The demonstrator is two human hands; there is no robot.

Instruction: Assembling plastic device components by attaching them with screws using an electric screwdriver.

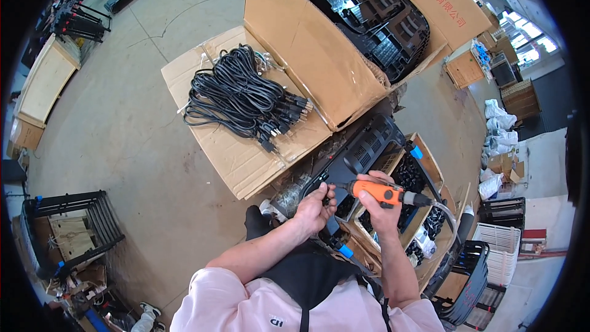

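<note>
Head view, fisheye, straight edges bowed near the rim. Hidden or unclear: the left fingertips overlap the black plastic panel [362,147], so what they pinch, if anything, cannot be made out; the tip of the orange power screwdriver [378,192] sits behind the left hand; the small black parts in the low cardboard box [424,154] under the right hand are too small to tell apart; the person's lap and legs are covered by a dark apron and the pink sleeves. Edges and room: the panel lies slanted, its upper end just below the big open carton [313,55] of black moulded parts, its lower end near the person's body. A flattened sheet of cardboard [233,154] to the left carries a pile of bundled black power cords [239,95], touching the carton's side. Bare concrete floor [123,129] spreads wide to the left; a black frame [92,221] stands at lower left, well apart; white crates and bags crowd the right. Hands: left hand [314,208] has fingers curled together against the panel's edge, close to the tool's front. Right hand [381,209] is wrapped closed around the screwdriver's orange body, tool held level, pointing left toward the left hand, above the box of parts.
</note>
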